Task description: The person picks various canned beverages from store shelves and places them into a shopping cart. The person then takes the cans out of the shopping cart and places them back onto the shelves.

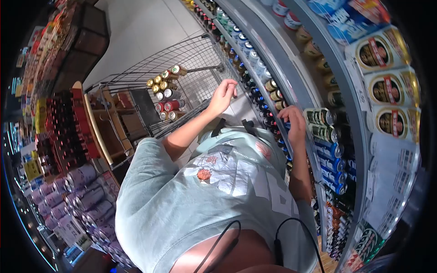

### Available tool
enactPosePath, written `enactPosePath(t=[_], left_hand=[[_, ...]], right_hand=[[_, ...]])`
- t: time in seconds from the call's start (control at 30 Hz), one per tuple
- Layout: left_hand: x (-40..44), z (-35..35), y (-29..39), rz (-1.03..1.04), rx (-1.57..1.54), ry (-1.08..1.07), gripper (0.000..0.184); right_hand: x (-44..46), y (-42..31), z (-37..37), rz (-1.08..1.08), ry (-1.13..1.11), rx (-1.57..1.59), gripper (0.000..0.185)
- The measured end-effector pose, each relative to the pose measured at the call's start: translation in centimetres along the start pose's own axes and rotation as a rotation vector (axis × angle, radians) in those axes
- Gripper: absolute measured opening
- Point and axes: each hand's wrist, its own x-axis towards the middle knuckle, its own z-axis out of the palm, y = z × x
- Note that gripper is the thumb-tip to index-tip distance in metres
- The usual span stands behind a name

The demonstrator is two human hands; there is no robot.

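Note:
My left hand (223,96) hangs in the air between the shopping cart (202,68) and the shelves. Its fingers are loosely bent, with nothing visible in them. My right hand (293,122) is at the shelf's front edge, close to dark green cans (320,116). Its fingers are bent and slightly apart, and I see nothing held; the palm is hidden. Several cans stand grouped in the cart: gold cans (166,84), silver cans (169,94) and red cans (172,105). Below the green cans on the shelf are blue cans (334,164).
Shelving (314,68) with price labels runs along my right side, holding cans and bottles. Large packs of beer cans (391,88) stand on the upper shelf. At my left are stacked purple cans (86,195) and dark red bottles (68,127). Pale tiled floor (136,27) stretches ahead.

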Motion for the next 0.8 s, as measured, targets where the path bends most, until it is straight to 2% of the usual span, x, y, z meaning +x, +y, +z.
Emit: enactPosePath(t=[0.07, 0.2, 0.27, 0.33, 0.37, 0.4, 0.47, 0.53, 0.57, 0.63, 0.73, 0.77, 0.8], left_hand=[[-2.0, -5.3, -1.6, -0.035, -0.068, 0.193, 0.021], [-4.4, -15.6, -6.1, -0.018, 0.049, 0.485, 0.021], [-4.6, -20.0, -5.7, -0.107, 0.199, 0.565, 0.023], [-3.3, -24.9, -9.2, -0.087, 0.223, 0.647, 0.022], [-2.3, -26.8, -8.6, -0.137, 0.293, 0.674, 0.021], [-1.1, -29.2, -10.3, -0.129, 0.304, 0.673, 0.029], [1.3, -32.9, -11.4, -0.220, 0.671, 0.599, 0.046], [4.4, -36.2, -13.6, -0.204, 0.846, 0.457, 0.060], [5.7, -37.7, -16.2, -0.109, 0.930, 0.405, 0.073], [8.0, -39.8, -18.5, -0.104, 1.070, 0.245, 0.078], [10.4, -41.6, -22.9, -0.116, 1.248, 0.038, 0.086], [10.9, -41.8, -23.7, -0.133, 1.275, -0.014, 0.087], [11.3, -42.1, -24.3, -0.147, 1.303, -0.069, 0.088]], right_hand=[[2.8, 3.7, 4.3, -0.026, -0.191, 0.060, 0.031], [7.4, 8.7, 11.8, 0.161, -0.484, 0.093, 0.028], [10.2, 9.3, 16.0, 0.264, -0.556, 0.133, 0.024], [13.4, 11.2, 19.9, 0.357, -0.546, -0.012, 0.018], [14.9, 11.6, 22.4, 0.377, -0.539, -0.108, 0.018], [16.6, 12.3, 24.6, 0.399, -0.529, -0.205, 0.018], [20.3, 17.1, 28.8, 0.295, -0.584, -0.377, 0.026], [23.7, 20.7, 33.8, 0.142, -0.589, -0.539, 0.038], [25.3, 22.3, 36.2, 0.084, -0.588, -0.605, 0.045], [28.2, 25.3, 40.8, -0.029, -0.586, -0.736, 0.061], [31.0, 27.6, 46.8, 0.038, -0.550, -0.908, 0.074], [31.6, 28.9, 48.2, 0.073, -0.563, -0.941, 0.085], [32.0, 30.1, 49.4, 0.113, -0.570, -0.985, 0.086]])
